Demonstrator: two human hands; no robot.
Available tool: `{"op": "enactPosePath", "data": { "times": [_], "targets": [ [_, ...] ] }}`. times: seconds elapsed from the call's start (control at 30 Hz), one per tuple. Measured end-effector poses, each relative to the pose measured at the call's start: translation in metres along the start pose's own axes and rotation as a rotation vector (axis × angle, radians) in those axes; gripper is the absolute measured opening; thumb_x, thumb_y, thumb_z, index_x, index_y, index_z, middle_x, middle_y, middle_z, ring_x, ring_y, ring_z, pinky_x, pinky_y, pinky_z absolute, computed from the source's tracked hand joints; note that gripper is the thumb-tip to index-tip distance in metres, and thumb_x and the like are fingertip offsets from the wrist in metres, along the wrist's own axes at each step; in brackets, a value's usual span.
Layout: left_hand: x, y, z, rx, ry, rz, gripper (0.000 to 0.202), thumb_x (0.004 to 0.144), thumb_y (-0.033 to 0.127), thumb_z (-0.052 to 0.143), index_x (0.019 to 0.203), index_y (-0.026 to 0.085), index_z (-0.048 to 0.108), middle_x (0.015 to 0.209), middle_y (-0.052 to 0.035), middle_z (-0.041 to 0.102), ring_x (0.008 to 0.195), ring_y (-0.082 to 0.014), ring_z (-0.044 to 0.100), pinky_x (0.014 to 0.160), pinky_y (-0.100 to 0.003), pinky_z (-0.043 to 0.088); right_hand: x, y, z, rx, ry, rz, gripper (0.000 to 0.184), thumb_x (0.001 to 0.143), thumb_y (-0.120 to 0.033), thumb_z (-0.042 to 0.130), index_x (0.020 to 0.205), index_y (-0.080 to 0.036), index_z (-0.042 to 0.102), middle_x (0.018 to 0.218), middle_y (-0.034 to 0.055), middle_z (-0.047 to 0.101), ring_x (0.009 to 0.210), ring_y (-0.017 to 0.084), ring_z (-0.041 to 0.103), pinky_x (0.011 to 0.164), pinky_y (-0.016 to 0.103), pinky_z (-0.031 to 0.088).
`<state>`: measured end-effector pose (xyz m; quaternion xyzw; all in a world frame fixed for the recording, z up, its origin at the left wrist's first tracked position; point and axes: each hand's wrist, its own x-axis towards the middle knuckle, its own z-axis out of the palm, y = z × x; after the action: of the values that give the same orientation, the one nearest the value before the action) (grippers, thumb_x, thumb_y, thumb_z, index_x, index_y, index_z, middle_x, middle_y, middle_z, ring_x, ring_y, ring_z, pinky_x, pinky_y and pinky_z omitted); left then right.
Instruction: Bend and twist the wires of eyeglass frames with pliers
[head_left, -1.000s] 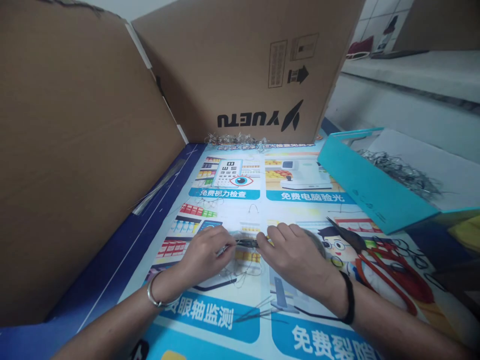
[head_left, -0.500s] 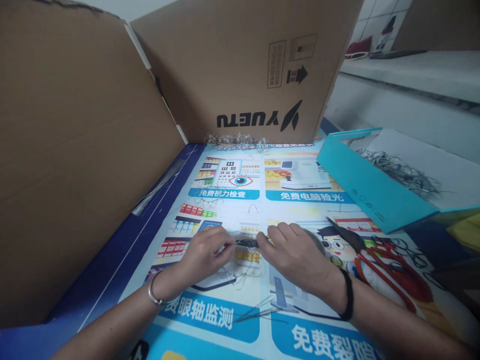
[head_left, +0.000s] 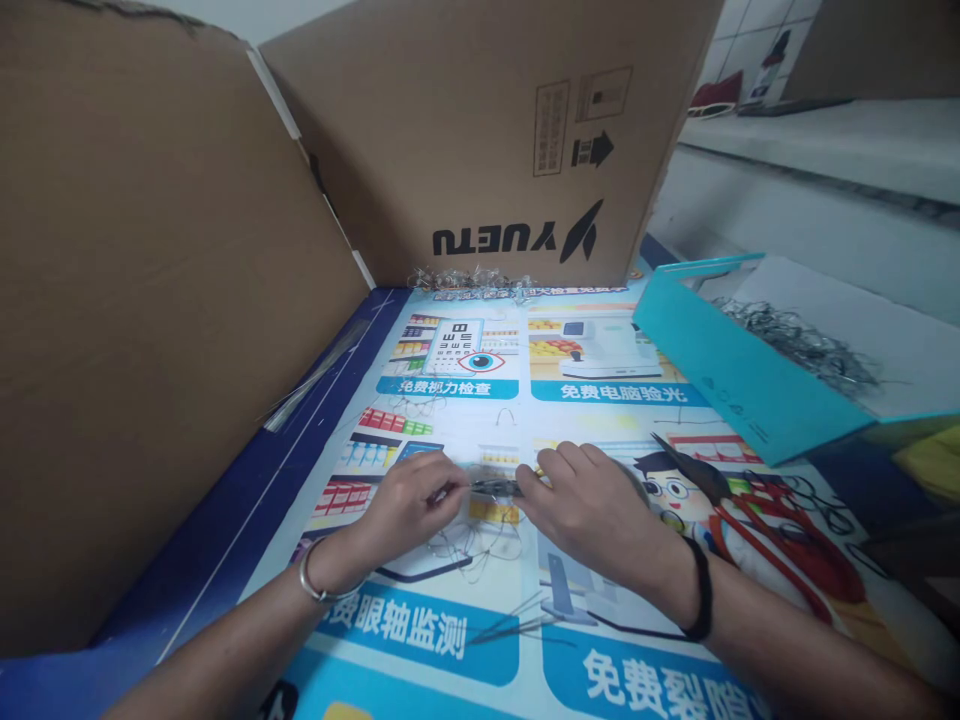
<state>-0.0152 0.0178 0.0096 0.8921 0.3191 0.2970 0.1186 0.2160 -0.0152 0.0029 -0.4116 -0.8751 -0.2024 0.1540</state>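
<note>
Carton (head_left: 150,350) flanks left hand (head_left: 409,505), right hand (head_left: 592,505) pinching strip (head_left: 495,487).

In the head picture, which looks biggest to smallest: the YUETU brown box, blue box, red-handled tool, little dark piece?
1. brown box
2. blue box
3. red-handled tool
4. little dark piece
The brown box is farthest yet looks biggest.
</note>
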Motion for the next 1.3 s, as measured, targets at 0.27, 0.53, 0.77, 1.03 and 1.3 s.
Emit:
{"op": "enactPosePath", "data": {
  "times": [0.27, 0.53, 0.77, 1.03, 1.3],
  "targets": [
    [-0.001, 0.000, 0.001, 0.031, 0.010, -0.001, 0.012, 0.081, 0.011, 0.050, 0.075, 0.016, 0.059, 0.063, -0.0020, 0.059, 0.060, -0.0120, 0.054, 0.056, -0.023, 0.042, -0.002, -0.001, -0.003, -0.006, -0.012, 0.011, 0.006, 0.081, -0.022, 0.055, 0.086, -0.019, 0.056, 0.075, 0.0040, 0.051, 0.072, 0.018, 0.040, 0.064, 0.032, 0.022],
    [-0.006, -0.004, 0.005, 0.130, -0.034, 0.052, 0.011, 0.084, 0.013, 0.050, 0.079, 0.017, 0.058, 0.069, -0.0016, 0.062, 0.066, -0.0128, 0.056, 0.064, -0.027, 0.042, -0.002, -0.009, -0.008, -0.063, -0.072, 0.067, 0.007, 0.079, -0.023, 0.057, 0.084, -0.018, 0.056, 0.074, 0.0052, 0.052, 0.071, 0.020, 0.042, 0.063, 0.033, 0.022],
    [-0.004, 0.001, 0.005, 0.305, -0.074, 0.171, 0.016, 0.086, 0.014, 0.046, 0.079, 0.018, 0.059, 0.065, -0.0003, 0.061, 0.062, -0.0118, 0.056, 0.060, -0.026, 0.040, 0.000, -0.019, -0.008, -0.066, -0.122, 0.116, 0.008, 0.078, -0.022, 0.057, 0.085, -0.017, 0.057, 0.075, 0.0060, 0.053, 0.071, 0.021, 0.044, 0.062, 0.034, 0.022],
    [-0.002, 0.002, 0.009, 0.370, -0.127, 0.122, 0.016, 0.087, 0.015, 0.045, 0.077, 0.018, 0.057, 0.063, 0.0010, 0.061, 0.056, -0.0119, 0.053, 0.056, -0.026, 0.039, 0.001, -0.013, -0.009, -0.006, -0.114, 0.110, 0.003, 0.078, -0.021, 0.057, 0.080, -0.018, 0.056, 0.074, 0.0055, 0.053, 0.071, 0.020, 0.043, 0.062, 0.033, 0.022],
    [-0.004, 0.000, 0.010, 0.284, -0.132, 0.063, 0.013, 0.087, 0.016, 0.047, 0.082, 0.019, 0.059, 0.071, 0.0011, 0.066, 0.062, -0.0133, 0.058, 0.061, -0.027, 0.040, 0.001, -0.007, -0.011, 0.028, -0.132, 0.151, 0.007, 0.078, -0.024, 0.060, 0.074, -0.019, 0.056, 0.072, 0.0057, 0.055, 0.070, 0.020, 0.044, 0.062, 0.033, 0.021]
  ]
}}
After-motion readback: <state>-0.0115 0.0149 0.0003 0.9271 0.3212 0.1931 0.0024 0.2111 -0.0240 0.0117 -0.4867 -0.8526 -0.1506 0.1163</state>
